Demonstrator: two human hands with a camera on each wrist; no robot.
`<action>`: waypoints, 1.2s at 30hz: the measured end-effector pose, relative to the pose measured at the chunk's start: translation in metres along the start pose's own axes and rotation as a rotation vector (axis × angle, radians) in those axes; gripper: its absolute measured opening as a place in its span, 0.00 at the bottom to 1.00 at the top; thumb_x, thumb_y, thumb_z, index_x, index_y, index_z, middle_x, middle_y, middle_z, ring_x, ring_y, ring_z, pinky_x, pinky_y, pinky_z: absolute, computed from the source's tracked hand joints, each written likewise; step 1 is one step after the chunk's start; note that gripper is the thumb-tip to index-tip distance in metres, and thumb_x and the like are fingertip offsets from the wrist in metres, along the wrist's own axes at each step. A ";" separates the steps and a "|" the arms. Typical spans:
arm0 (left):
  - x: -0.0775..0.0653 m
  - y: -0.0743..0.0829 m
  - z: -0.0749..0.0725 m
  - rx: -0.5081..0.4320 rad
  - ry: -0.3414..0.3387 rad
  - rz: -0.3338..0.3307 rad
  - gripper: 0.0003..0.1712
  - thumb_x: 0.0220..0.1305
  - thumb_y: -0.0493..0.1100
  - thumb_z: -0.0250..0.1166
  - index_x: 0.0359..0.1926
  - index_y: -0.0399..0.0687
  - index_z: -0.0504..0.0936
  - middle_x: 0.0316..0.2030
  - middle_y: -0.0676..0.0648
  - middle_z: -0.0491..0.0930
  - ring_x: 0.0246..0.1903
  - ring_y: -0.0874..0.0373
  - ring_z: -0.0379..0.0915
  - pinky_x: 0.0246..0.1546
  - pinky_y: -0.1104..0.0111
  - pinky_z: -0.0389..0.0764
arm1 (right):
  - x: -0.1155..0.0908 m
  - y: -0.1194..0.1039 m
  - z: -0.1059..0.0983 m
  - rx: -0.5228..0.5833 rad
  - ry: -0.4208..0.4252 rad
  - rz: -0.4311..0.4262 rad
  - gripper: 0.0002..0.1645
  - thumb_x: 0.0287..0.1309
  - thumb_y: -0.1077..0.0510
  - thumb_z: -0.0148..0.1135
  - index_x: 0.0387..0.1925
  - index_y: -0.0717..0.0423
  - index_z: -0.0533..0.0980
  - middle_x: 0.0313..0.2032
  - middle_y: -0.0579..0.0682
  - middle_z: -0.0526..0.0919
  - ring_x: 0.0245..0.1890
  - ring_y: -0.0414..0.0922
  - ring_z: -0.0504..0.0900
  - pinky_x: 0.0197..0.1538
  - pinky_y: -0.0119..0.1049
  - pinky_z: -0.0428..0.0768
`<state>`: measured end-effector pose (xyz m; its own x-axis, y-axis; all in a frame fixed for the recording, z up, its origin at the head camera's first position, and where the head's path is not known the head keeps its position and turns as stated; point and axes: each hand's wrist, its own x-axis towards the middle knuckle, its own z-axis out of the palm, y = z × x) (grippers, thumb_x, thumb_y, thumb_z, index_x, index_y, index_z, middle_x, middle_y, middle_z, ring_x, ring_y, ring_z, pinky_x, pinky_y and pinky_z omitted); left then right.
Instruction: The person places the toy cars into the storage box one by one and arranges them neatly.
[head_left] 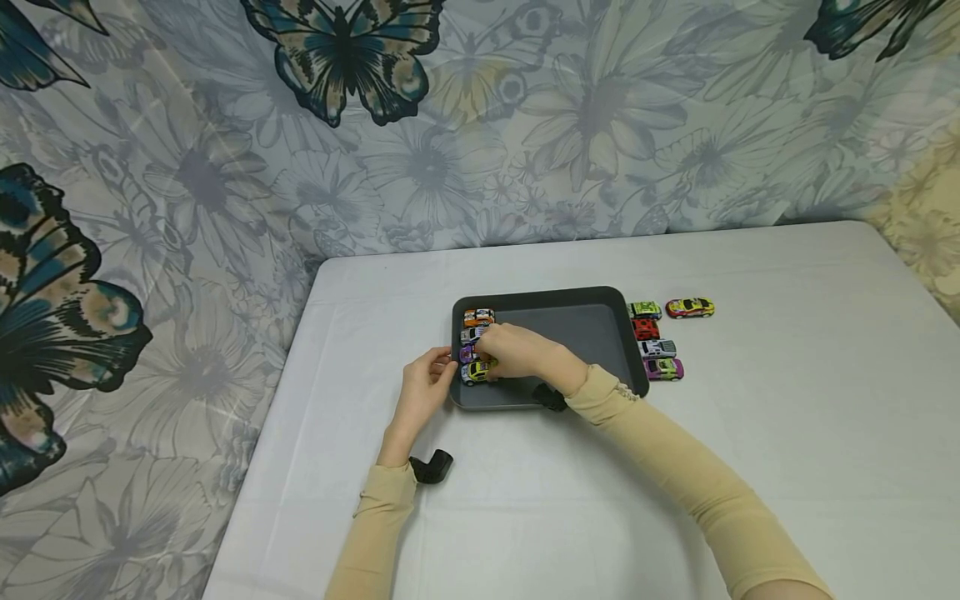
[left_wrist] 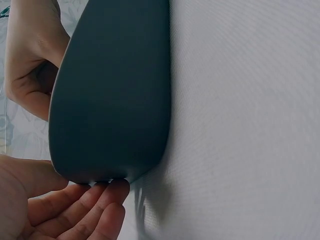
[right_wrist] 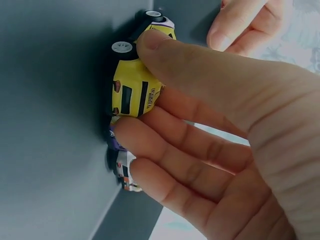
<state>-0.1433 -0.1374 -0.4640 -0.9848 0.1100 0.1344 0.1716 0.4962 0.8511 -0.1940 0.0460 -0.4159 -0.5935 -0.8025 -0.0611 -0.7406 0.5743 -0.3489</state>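
Observation:
A dark grey tray (head_left: 555, 293) lies on the table, with a row of small toy cars along its left end. My right hand (head_left: 517, 350) reaches into the tray and pinches a yellow toy car (right_wrist: 134, 90) between thumb and fingers, at the near end of the row. Beyond it are a purple toy car (head_left: 468, 354), a white toy car (head_left: 472, 335) and an orange toy car (head_left: 479, 317). My left hand (head_left: 425, 387) holds the tray's left edge near the front corner, its fingers (left_wrist: 102, 200) against the outer wall.
Right of the tray stand a green toy car (head_left: 645, 310), a red one (head_left: 647, 330), a silver one (head_left: 658, 349) and a purple-green one (head_left: 664, 369). A yellow-red toy car (head_left: 690, 307) sits farther right. Butterfly-patterned fabric (head_left: 427, 167) hangs behind the white table (head_left: 787, 375).

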 end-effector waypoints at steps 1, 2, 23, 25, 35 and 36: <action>0.000 0.000 0.000 0.000 0.000 0.000 0.15 0.62 0.33 0.59 0.49 0.29 0.77 0.36 0.38 0.79 0.33 0.50 0.79 0.35 0.68 0.82 | 0.000 0.000 0.000 -0.002 -0.001 0.000 0.11 0.43 0.58 0.74 0.25 0.58 0.79 0.23 0.47 0.77 0.24 0.39 0.72 0.28 0.31 0.72; 0.000 0.001 0.000 0.001 0.000 -0.001 0.15 0.62 0.33 0.59 0.49 0.29 0.77 0.36 0.38 0.79 0.34 0.50 0.79 0.35 0.68 0.82 | 0.000 0.000 0.000 -0.005 0.000 0.000 0.11 0.43 0.58 0.74 0.25 0.58 0.79 0.23 0.47 0.76 0.24 0.39 0.72 0.28 0.31 0.72; 0.000 0.003 0.001 0.019 -0.006 -0.002 0.15 0.63 0.33 0.58 0.49 0.30 0.76 0.37 0.38 0.79 0.35 0.50 0.79 0.37 0.66 0.82 | -0.001 -0.004 -0.002 -0.071 -0.023 0.029 0.15 0.42 0.55 0.75 0.29 0.59 0.79 0.26 0.48 0.77 0.24 0.39 0.71 0.27 0.33 0.72; -0.001 0.003 0.000 0.018 -0.007 -0.003 0.15 0.63 0.33 0.58 0.49 0.29 0.76 0.37 0.38 0.79 0.35 0.50 0.79 0.37 0.66 0.82 | -0.002 -0.004 -0.002 -0.076 -0.018 0.023 0.15 0.42 0.54 0.74 0.29 0.58 0.79 0.25 0.47 0.77 0.23 0.39 0.70 0.26 0.32 0.71; -0.002 0.002 0.001 0.004 0.004 -0.020 0.15 0.62 0.32 0.59 0.50 0.29 0.76 0.37 0.37 0.79 0.34 0.50 0.79 0.36 0.68 0.81 | -0.021 0.004 -0.024 -0.138 0.084 0.033 0.14 0.48 0.53 0.70 0.33 0.57 0.80 0.30 0.49 0.80 0.25 0.42 0.75 0.31 0.36 0.76; -0.002 0.002 0.001 0.004 0.004 -0.021 0.15 0.62 0.33 0.59 0.50 0.29 0.76 0.37 0.37 0.79 0.34 0.50 0.79 0.36 0.68 0.81 | -0.025 0.005 -0.028 -0.136 0.097 0.037 0.14 0.49 0.53 0.70 0.34 0.57 0.80 0.31 0.50 0.80 0.26 0.42 0.76 0.32 0.37 0.76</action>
<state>-0.1412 -0.1353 -0.4630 -0.9884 0.0960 0.1181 0.1505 0.5021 0.8516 -0.1917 0.0735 -0.3900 -0.6439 -0.7648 0.0215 -0.7496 0.6249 -0.2181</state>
